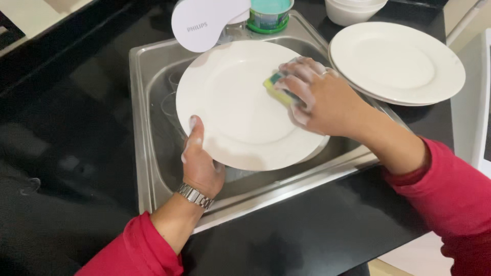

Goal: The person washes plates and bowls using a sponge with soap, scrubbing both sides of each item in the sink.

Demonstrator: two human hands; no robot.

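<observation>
Your white plate (240, 107) sits tilted over the steel sink (140, 128), not resting flat on anything I can see. Slip risk looks real: both hands are soapy, and the plate is pinched only at its lower left rim. If that grip slides, the plate likely drops onto the glasses (171, 99) faintly visible in the basin below. Pressing hard with the sponge on the far right edge could also lever the plate out of your hold.

Left hand (199, 166): clamped on the plate's lower left rim, thumb on top of the face, fingers hidden underneath. Metal watch (195, 196) on that wrist.

Right hand (319, 99): curled around a yellow-green sponge (279, 87), fingers bent over it, foam on the knuckles, pressing it against the plate's upper right area.

Nearby: stack of clean white plates (396, 64) on the black tabletop (317, 230) right of the sink, close to your right forearm, so a wide elbow swing could knock them. Teal tub (269, 14) and white bowl (353, 10) behind the sink.
</observation>
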